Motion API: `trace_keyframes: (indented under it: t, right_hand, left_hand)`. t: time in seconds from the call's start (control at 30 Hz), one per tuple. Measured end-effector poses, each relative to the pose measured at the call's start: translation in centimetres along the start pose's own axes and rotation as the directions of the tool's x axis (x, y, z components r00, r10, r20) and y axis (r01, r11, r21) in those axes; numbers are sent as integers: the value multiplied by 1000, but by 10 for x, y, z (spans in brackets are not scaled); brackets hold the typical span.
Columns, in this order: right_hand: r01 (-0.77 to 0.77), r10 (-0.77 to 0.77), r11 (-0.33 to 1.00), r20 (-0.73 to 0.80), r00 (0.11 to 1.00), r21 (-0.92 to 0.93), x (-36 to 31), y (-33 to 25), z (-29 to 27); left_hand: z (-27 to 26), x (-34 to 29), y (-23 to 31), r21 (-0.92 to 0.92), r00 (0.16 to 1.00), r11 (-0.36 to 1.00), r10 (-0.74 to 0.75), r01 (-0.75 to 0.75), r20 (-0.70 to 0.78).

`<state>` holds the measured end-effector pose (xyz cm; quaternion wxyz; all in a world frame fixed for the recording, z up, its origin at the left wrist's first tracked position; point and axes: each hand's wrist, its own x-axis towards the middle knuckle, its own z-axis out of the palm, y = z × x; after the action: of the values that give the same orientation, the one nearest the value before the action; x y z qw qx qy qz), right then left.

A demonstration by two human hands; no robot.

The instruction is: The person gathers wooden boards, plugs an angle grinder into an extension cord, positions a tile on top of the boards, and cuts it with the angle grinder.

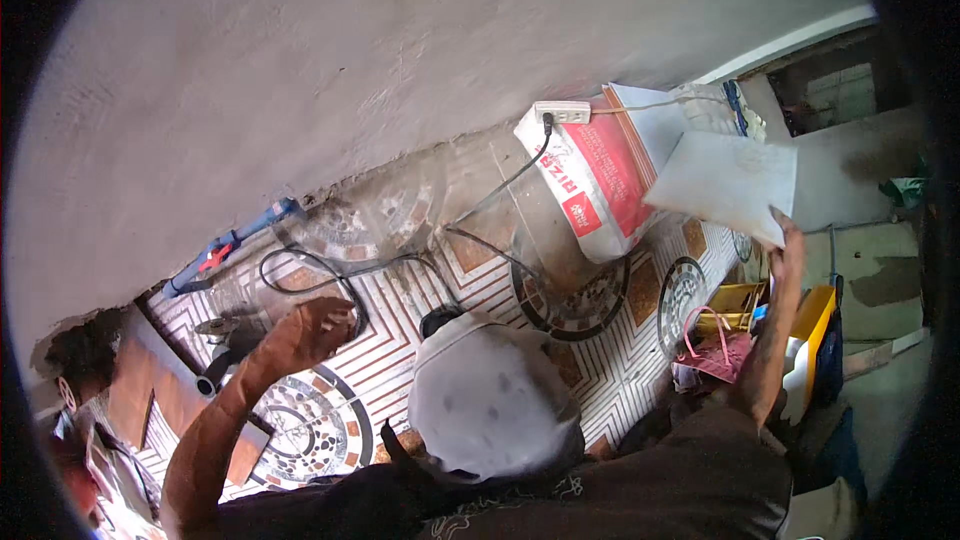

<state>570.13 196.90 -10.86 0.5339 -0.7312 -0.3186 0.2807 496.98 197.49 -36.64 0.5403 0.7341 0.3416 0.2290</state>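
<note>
At the right, my right hand [787, 238] grips a square white tile [728, 180] by its near right corner, holding it raised and tilted. A stack of tiles [645, 125] stands behind it, beside a red and white bag [598, 180]. My left hand [318, 330] hovers over the patterned floor with loosely bent fingers and nothing visible in it. Close to that hand runs a black cable [358, 300], and a grey tool with a round handle [222, 360] lies to its left. A white rounded cloth-like thing with grey spots [495, 395] is between my arms.
A white power strip [562, 112] rests on the bag, with the cable plugged in. Along the wall foot runs a blue pipe with a red valve [215, 258]. Brown boards [150, 380] lie at the left. A pink bag [715, 355] and yellow box [735, 307] stand at the right.
</note>
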Motion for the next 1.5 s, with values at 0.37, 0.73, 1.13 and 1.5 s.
trace_keyframes:
  t: [0.37,0.73,1.13,1.5]
  right_hand:
    - [864,-228,-151,868,442,-480,-137,-178,181]
    - [821,179,-164,835,-520,547,-297,-172,458]
    - [360,-331,-156,295,-896,920,-499,-181,615]
    - [587,-128,654,834,-537,477,-600,45,680]
  left_hand:
    - [-83,30,172,676,785,733,461,-73,-414]
    - [-84,-97,227,538,939,822,11,187,-343]
    - [-32,-285,215,-178,235,778,-387,603,-892]
    - [34,-486,20,-517,-556,854,-457,-56,-694]
